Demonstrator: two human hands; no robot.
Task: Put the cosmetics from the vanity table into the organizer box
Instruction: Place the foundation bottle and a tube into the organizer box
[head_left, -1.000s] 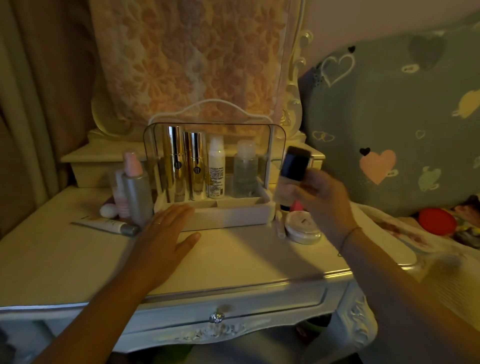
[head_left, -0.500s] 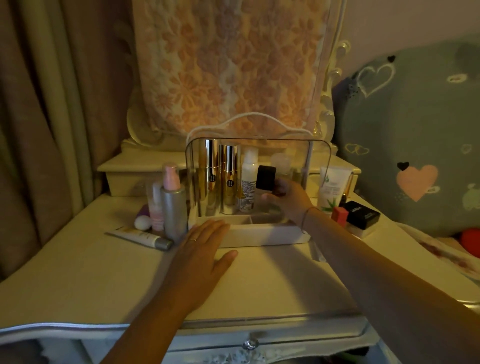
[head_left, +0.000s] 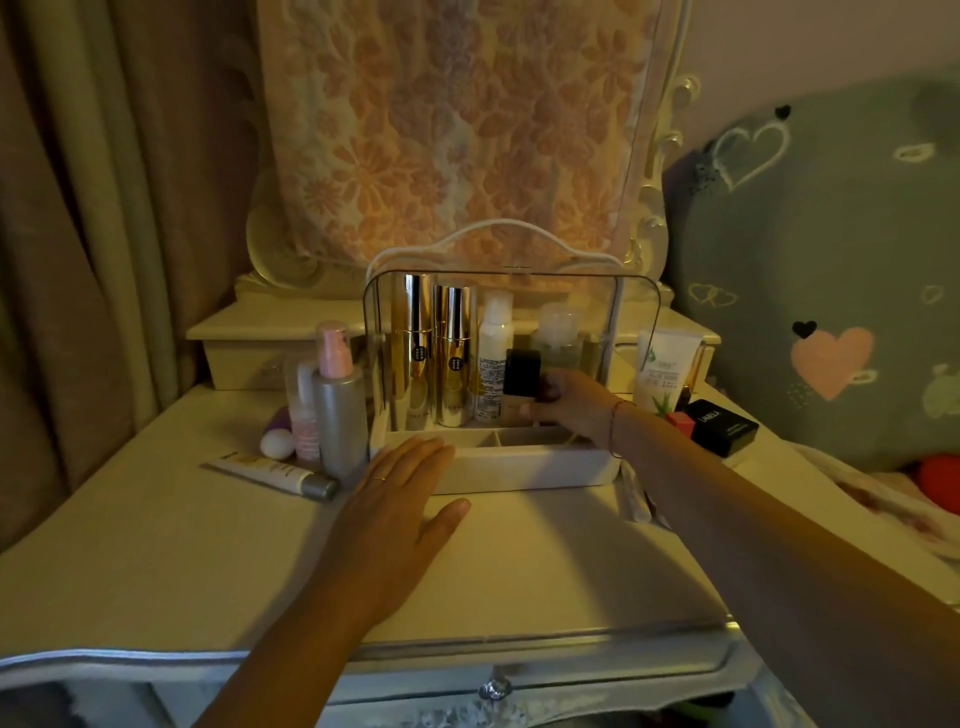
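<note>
A white organizer box (head_left: 524, 470) with a clear raised lid stands at the middle of the vanity table (head_left: 545, 571). Inside it stand two gold bottles (head_left: 436, 353), a white spray bottle (head_left: 493, 358) and a clear bottle (head_left: 558, 332). My right hand (head_left: 571, 405) reaches into the box and grips a small bottle with a black cap (head_left: 522, 373), held in front of the clear bottle. My left hand (head_left: 400, 509) lies flat on the table, fingertips against the box's front left corner.
Left of the box are a silver pump bottle (head_left: 337, 410), a small pink bottle (head_left: 304, 415), a white egg-shaped item (head_left: 277, 443) and a lying tube (head_left: 270, 472). To the right are an aloe tube (head_left: 665, 364), a black compact (head_left: 722, 426) and a red lipstick (head_left: 680, 422).
My right hand carried the black-capped bottle from the right of the box into it and has lowered it slightly. The view shifted right; my left hand stayed on the table.
</note>
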